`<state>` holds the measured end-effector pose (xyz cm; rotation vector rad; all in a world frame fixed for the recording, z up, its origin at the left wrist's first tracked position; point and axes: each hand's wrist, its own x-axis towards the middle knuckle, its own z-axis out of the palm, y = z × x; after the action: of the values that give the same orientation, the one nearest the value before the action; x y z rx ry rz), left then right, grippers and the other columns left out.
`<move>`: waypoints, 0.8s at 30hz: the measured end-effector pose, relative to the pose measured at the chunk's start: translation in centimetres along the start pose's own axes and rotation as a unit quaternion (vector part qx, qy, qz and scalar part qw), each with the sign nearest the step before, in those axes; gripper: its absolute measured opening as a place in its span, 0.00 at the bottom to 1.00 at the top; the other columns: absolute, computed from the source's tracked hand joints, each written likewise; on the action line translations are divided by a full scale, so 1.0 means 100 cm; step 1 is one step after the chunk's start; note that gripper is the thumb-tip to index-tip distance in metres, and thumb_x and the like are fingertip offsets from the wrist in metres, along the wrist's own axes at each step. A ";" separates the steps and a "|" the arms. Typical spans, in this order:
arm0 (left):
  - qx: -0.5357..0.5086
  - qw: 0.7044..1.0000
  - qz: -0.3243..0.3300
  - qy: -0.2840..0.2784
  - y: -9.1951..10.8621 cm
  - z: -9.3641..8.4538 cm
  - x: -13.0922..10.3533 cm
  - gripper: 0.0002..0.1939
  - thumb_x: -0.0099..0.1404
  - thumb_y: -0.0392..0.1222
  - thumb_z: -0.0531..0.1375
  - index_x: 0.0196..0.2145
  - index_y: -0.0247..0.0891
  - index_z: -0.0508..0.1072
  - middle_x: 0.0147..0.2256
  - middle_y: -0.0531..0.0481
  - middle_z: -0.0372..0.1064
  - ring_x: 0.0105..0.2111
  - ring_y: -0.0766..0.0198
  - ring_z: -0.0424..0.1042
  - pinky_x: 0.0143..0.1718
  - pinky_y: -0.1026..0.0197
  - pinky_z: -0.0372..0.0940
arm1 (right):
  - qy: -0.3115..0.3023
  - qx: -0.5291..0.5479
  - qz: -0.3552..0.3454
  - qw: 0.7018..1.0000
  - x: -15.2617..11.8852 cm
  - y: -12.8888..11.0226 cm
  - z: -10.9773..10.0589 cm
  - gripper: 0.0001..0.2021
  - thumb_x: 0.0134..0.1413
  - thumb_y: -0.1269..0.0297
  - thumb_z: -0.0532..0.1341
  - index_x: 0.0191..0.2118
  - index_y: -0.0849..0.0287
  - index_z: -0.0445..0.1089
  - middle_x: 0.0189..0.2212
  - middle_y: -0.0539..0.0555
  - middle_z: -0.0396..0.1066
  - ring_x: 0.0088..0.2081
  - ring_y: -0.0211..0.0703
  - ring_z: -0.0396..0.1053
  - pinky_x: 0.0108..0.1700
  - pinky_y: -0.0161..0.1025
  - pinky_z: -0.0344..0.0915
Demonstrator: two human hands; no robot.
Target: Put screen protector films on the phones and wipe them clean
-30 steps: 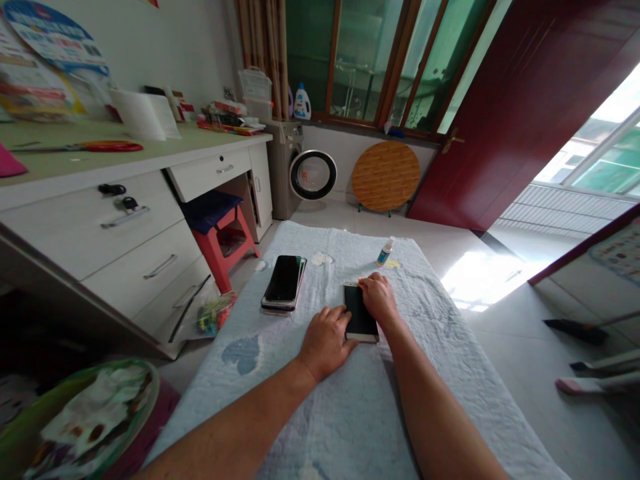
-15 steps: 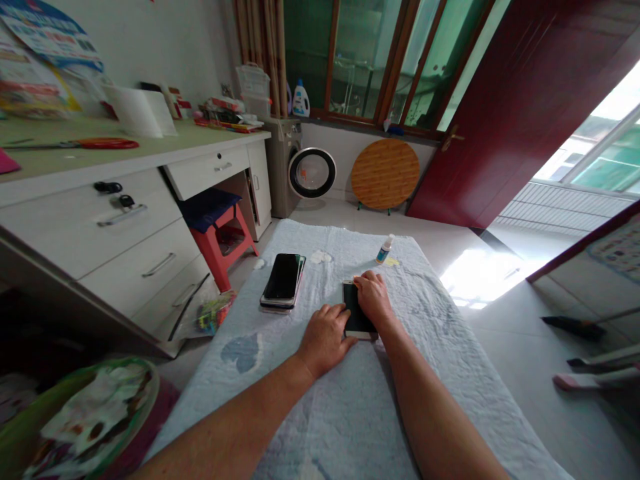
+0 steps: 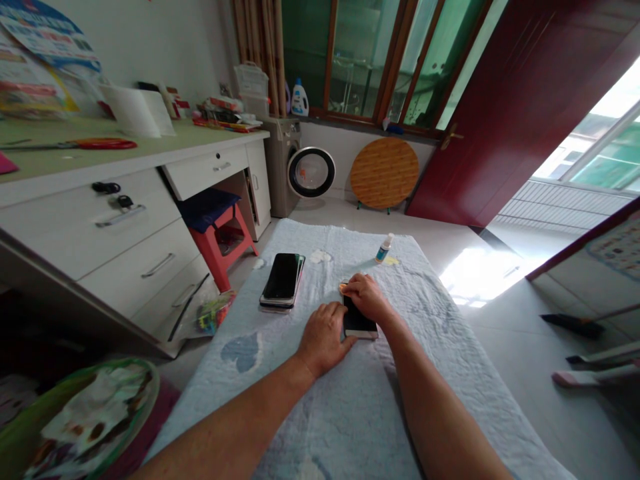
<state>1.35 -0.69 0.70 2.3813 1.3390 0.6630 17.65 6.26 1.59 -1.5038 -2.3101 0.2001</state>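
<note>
A phone with a dark screen and pale edges (image 3: 360, 323) lies on the blue cloth-covered table (image 3: 435, 333). My left hand (image 3: 325, 337) rests at its left side, fingertips on the edge and thumb near the lower corner. Over the phone's top end, my right hand (image 3: 365, 293) presses a small orange thing (image 3: 343, 287) with its fingers; most of it is hidden. A stack of phones (image 3: 283, 280) lies to the left. Behind my right hand stands a small bottle with a blue label (image 3: 385, 249).
White desk (image 3: 135, 233) with drawers at left, a red stool (image 3: 225, 247) beside it. A waste bin (image 3: 150, 400) stands at lower left. A washing machine (image 3: 280, 167) has its round door open. Red door (image 3: 480, 120) at right.
My right hand has slid a little to the left across the phone's top end, and the orange thing now shows at the upper left corner. My left hand stays in place.
</note>
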 end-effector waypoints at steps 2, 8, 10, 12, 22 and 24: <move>0.009 1.000 0.004 -0.004 0.000 -0.001 0.000 0.22 0.58 0.48 0.64 0.47 0.36 0.68 0.45 0.44 0.68 0.47 0.51 0.67 0.50 0.50 0.62 | -0.009 0.012 -0.008 1.000 0.000 0.001 -0.001 0.11 0.60 0.70 0.58 0.35 0.56 0.79 0.34 0.53 0.72 0.38 0.38 0.66 0.46 0.36 0.56; 0.031 0.999 0.012 -0.019 0.001 -0.003 -0.001 0.21 0.61 0.48 0.63 0.50 0.37 0.69 0.46 0.44 0.70 0.48 0.51 0.66 0.51 0.51 0.61 | 0.021 -0.049 0.067 0.996 -0.002 0.011 0.002 0.11 0.61 0.67 0.57 0.39 0.54 0.79 0.36 0.54 0.71 0.40 0.42 0.64 0.45 0.37 0.56; 0.036 0.999 0.014 -0.022 0.001 -0.003 -0.001 0.22 0.61 0.48 0.63 0.51 0.38 0.69 0.46 0.44 0.70 0.48 0.51 0.66 0.52 0.51 0.61 | 0.042 -0.070 0.111 0.990 -0.004 0.016 0.003 0.12 0.62 0.67 0.56 0.40 0.54 0.79 0.36 0.55 0.70 0.40 0.43 0.63 0.45 0.37 0.56; 0.040 0.999 0.017 -0.020 0.001 -0.003 -0.001 0.23 0.61 0.48 0.63 0.51 0.37 0.70 0.47 0.44 0.70 0.49 0.51 0.66 0.52 0.51 0.61 | 0.059 -0.083 0.143 0.984 -0.005 0.021 0.004 0.13 0.62 0.67 0.55 0.40 0.55 0.79 0.36 0.56 0.70 0.39 0.44 0.62 0.45 0.38 0.55; 0.044 0.999 0.030 -0.011 0.000 -0.001 0.000 0.21 0.61 0.48 0.64 0.49 0.37 0.70 0.52 0.43 0.69 0.50 0.50 0.66 0.52 0.51 0.61 | 0.035 -0.024 0.077 0.996 -0.001 0.007 0.005 0.13 0.64 0.67 0.55 0.41 0.55 0.78 0.38 0.54 0.71 0.40 0.41 0.63 0.46 0.36 0.56; 0.040 0.999 0.027 -0.013 0.001 -0.002 0.000 0.20 0.61 0.48 0.64 0.49 0.38 0.70 0.51 0.44 0.69 0.49 0.51 0.67 0.51 0.51 0.62 | 0.010 -0.011 0.050 0.999 0.000 0.004 0.001 0.12 0.63 0.68 0.56 0.39 0.55 0.78 0.37 0.53 0.71 0.39 0.39 0.64 0.46 0.36 0.55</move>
<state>1.29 -0.72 0.88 2.4889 1.3181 0.6019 17.91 6.45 1.39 -1.6260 -2.2309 0.1851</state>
